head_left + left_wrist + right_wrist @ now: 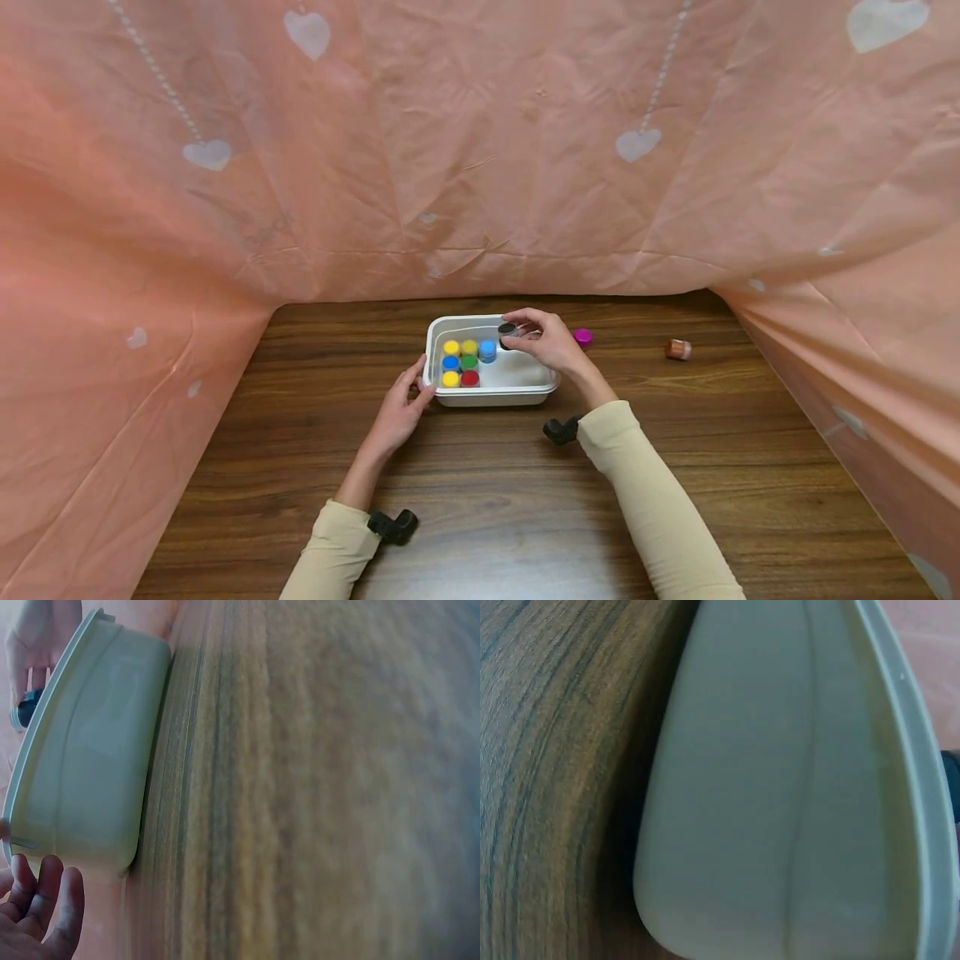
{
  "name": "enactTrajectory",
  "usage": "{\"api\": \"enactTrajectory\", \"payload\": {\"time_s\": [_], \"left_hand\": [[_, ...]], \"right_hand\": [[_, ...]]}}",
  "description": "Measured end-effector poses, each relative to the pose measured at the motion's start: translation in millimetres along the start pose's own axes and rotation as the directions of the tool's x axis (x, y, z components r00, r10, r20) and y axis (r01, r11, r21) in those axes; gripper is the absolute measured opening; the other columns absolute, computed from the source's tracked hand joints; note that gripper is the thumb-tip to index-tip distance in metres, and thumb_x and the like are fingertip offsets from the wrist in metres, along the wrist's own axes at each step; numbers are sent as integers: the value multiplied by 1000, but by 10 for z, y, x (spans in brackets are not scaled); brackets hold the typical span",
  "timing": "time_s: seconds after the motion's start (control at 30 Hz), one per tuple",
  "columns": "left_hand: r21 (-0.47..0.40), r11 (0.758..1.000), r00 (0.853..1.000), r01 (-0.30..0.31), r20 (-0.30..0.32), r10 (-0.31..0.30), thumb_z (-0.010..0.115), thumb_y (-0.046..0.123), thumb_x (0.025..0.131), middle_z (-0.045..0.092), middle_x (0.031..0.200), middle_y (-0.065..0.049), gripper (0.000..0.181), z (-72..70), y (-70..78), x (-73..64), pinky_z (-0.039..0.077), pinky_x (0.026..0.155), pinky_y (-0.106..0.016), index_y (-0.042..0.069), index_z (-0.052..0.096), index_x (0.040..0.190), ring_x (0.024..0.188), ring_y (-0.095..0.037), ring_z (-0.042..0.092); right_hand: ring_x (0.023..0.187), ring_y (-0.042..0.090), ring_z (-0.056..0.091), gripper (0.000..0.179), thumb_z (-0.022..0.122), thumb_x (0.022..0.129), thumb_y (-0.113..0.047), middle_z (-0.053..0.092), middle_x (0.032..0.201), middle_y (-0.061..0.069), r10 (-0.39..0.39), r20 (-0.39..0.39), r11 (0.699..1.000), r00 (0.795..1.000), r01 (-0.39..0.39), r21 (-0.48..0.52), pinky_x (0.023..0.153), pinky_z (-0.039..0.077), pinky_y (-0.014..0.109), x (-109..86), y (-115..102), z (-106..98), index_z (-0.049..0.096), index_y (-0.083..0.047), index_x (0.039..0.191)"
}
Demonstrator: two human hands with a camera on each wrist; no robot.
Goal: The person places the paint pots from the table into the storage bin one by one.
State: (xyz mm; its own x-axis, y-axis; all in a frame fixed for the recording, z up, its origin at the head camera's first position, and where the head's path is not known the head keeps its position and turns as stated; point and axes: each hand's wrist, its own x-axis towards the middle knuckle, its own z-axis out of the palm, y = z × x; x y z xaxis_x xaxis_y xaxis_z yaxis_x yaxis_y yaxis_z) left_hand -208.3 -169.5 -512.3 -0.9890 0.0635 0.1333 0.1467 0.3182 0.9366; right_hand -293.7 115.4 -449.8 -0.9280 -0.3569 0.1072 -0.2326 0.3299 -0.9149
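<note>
A white plastic tub point(491, 400) stands on the wooden table. My left hand point(399, 410) grips its left end, with the thumb by the front corner and fingertips point(71, 900) at the outer wall under the rim. Over the tub's back right part, my right hand point(553, 343) pinches a small black-lidded paint jar point(507, 331) between thumb and fingers. The left half of the tub holds several upright jars in close rows, among them a light blue jar point(487, 351), a green one point(469, 363) and a red one point(470, 380). In the right wrist view, the tub wall point(757, 780) hides most of the hand.
A magenta-lidded jar point(582, 337) stands on the table just right of the tub. Farther right, a brown jar point(678, 349) lies on its side. Pink cloth point(480, 167) with white hearts hangs behind the table and along both sides.
</note>
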Motion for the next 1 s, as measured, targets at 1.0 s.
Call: {"api": "enactTrajectory", "payload": {"time_s": [1.0], "left_hand": [[-24, 1000, 999, 20, 30, -19, 58, -1, 103, 50, 102, -15, 57, -46, 321, -111, 50, 74, -18, -9, 37, 155, 94, -22, 55]], "right_hand": [[113, 40, 67, 39, 81, 85, 3, 70, 119, 22, 46, 16, 999, 999, -46, 8, 95, 57, 43, 142, 142, 346, 69, 4, 122]]}}
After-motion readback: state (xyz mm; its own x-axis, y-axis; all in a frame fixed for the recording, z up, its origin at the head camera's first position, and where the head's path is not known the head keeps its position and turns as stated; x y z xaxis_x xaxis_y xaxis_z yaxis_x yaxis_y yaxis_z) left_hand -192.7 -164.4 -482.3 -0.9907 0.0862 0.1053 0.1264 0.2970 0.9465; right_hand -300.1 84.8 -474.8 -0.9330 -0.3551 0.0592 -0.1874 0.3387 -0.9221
